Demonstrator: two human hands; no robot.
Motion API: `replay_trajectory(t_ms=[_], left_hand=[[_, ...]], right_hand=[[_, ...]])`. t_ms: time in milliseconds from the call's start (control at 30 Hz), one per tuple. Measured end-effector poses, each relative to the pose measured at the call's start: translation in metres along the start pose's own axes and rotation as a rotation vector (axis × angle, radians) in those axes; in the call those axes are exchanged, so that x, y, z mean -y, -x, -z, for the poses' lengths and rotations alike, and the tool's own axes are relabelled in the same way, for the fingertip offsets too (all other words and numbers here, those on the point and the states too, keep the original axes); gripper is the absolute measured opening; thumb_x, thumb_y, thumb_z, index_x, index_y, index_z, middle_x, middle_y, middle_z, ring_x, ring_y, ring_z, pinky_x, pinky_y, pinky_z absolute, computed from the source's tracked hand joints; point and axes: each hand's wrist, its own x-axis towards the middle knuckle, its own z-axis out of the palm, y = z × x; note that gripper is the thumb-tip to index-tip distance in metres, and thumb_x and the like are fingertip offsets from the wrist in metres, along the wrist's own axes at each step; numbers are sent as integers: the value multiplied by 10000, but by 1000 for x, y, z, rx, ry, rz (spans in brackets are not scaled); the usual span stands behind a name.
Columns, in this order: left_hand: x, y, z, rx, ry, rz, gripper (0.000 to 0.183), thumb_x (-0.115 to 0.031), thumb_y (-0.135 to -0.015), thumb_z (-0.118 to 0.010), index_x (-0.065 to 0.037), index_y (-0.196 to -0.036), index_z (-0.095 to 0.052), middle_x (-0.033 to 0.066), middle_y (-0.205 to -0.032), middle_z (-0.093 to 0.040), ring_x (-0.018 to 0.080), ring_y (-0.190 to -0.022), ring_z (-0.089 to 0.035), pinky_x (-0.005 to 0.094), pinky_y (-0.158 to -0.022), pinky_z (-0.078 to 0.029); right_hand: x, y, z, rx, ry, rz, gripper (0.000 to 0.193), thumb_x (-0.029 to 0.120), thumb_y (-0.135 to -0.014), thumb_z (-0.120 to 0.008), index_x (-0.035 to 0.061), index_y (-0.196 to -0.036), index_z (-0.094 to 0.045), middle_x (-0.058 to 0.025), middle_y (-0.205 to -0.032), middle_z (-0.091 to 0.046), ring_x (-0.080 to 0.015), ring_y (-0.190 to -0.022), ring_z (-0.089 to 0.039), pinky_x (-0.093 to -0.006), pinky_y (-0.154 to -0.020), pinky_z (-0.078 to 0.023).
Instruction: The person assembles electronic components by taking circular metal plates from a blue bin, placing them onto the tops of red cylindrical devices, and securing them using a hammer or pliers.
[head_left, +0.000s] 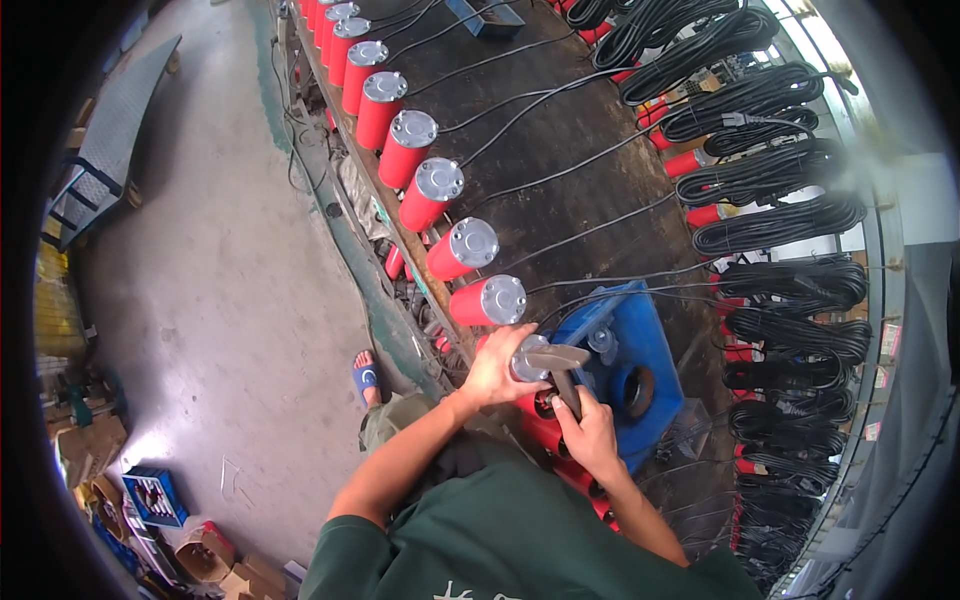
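My left hand (492,372) is closed round the top of a red cylinder whose silvery metal cap (527,362) shows between the fingers. In my right hand (588,428) is a hammer (556,357), gripped by its handle, its head right over that cap; whether they touch I cannot tell. Beyond my hands a row of red cylinders with metal caps (487,300) stands along the bench edge, black cables running from them. On the near side, more red cylinders (545,432) stand partly hidden by my arms; at least one has an uncapped top.
A blue plastic bin (655,400) beside my right hand holds metal caps and a dark ring. Coiled black cables (790,290) line the bench's far right. Another blue tray (487,17) lies at the top. On the floor at left are a metal-topped cart (105,150) and a blue crate (155,497).
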Motion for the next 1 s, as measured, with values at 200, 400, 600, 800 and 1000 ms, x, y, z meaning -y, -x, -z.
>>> replay_trajectory(t_ms=[200,400,600,800,1000], left_hand=[[3,-1,-7,12,12,-40,942,-346,-673,-956,-48,-1467,-545,233,-1210,-629,438,-1129,-627,504,-1000,-512],[5,5,-7,9,13,39,957,-325,-635,-960,-30,-1454,-561,195,-1295,-661,397,-1189,-635,485,-1064,-498],[13,4,-12,-5,42,-4,956,-350,-649,-955,-44,-1460,-550,239,-1312,-643,444,-1230,-623,505,-1063,-501],[14,9,-15,-38,26,68,1065,-417,-643,-993,-14,-1493,-494,210,-1370,-640,388,-1267,-635,488,-1106,-488],[16,5,-18,-59,22,39,1050,-383,-644,-990,-13,-1485,-483,199,-1327,-658,399,-1231,-645,488,-1082,-501]], right_hand=[[-49,14,-49,-81,57,-87,268,237,-1018,-693,-4,-1122,-641,-313,-840,-682,-510,-826,-703,-546,-656,-529],[7,16,-6,-162,-149,-6,239,212,-1004,-711,-2,-1102,-667,-253,-781,-686,-451,-750,-723,-464,-628,-539],[-33,14,-39,-78,-39,-73,256,233,-1039,-679,-14,-1100,-649,-215,-817,-716,-399,-740,-730,-426,-662,-543],[-10,22,-13,-207,-306,-106,254,193,-1047,-644,-19,-1185,-661,-247,-880,-702,-318,-786,-748,-426,-720,-559],[-31,6,-26,2,-206,-227,304,276,-1042,-668,9,-1187,-658,-239,-819,-693,-360,-777,-742,-464,-682,-535]])
